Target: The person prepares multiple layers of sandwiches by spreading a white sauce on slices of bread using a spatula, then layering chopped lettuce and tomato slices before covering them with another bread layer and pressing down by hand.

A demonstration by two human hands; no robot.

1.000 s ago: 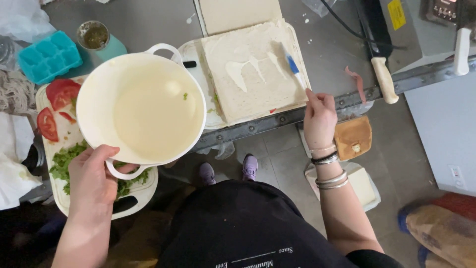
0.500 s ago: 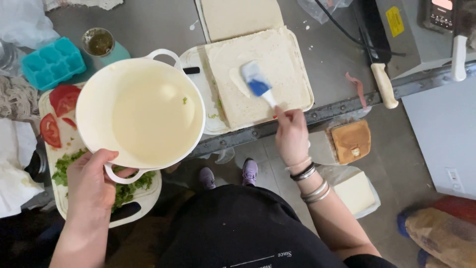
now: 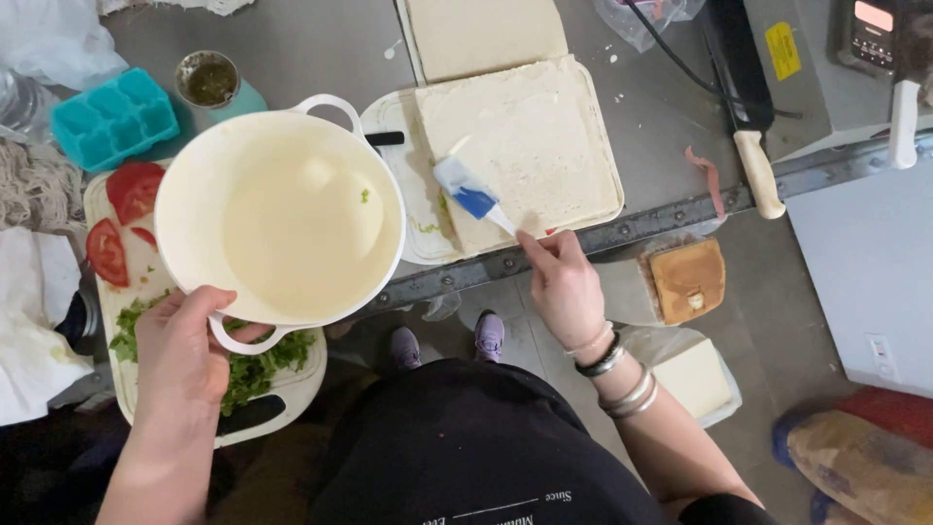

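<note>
White pot (image 3: 282, 219) gripped, left hand (image 3: 180, 355) | right hand (image 3: 564, 282) pinching brush (image 3: 471, 194)

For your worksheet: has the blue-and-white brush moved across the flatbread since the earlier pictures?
Yes. The brush, held by the right hand, has swept from the flatbread's right edge to its left side, nearer the white pot.

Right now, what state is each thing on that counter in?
White pot: tilted, held by its handle in the left hand, coated with pale sauce.
Silicone brush: held by the right hand, head on the flatbread.
Flatbread: flat, spread with sauce.
Tomato: sliced.
Lettuce: chopped.
Knife: lying unused.
</note>
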